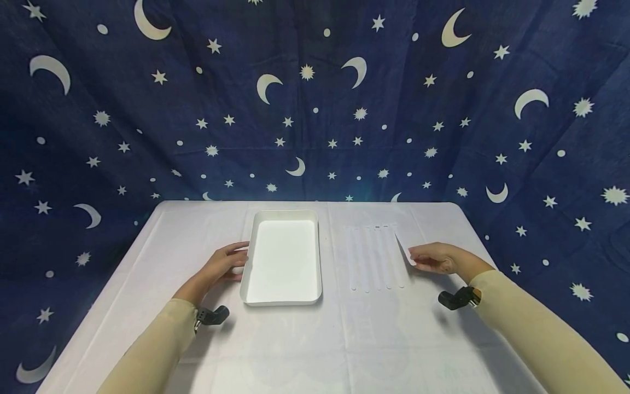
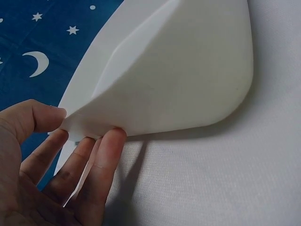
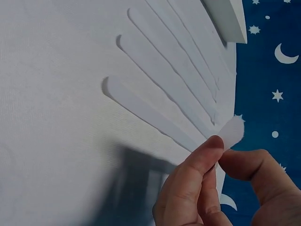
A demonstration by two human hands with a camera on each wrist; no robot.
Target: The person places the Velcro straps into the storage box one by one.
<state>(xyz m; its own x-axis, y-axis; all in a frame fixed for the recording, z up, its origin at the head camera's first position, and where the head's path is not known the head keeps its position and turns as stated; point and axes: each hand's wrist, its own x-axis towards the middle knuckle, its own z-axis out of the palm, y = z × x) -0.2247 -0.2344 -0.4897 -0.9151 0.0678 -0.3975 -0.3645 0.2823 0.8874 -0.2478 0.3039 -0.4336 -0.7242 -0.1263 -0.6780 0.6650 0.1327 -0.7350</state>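
A shallow white tray (image 1: 280,262) lies left of the middle of the table. My left hand (image 1: 227,264) is at its left side; in the left wrist view the thumb (image 2: 49,117) meets the rim and the fingertips rest against the outer wall, pinching the edge. To the right, my right hand (image 1: 437,257) pinches one thin white strip (image 1: 405,249) between thumb and fingers, its far end raised off the cloth. The rounded tip of this strip (image 3: 233,132) sticks out past the fingers. Several similar flat strips (image 1: 376,260) lie side by side just left of the right hand.
White cloth (image 1: 295,350) covers the table. A dark blue curtain (image 1: 315,98) with moons and stars hangs behind its far edge. Black wrist mounts (image 1: 458,298) sit on both forearms, low over the table. The loose strips are spread between the tray and the right hand.
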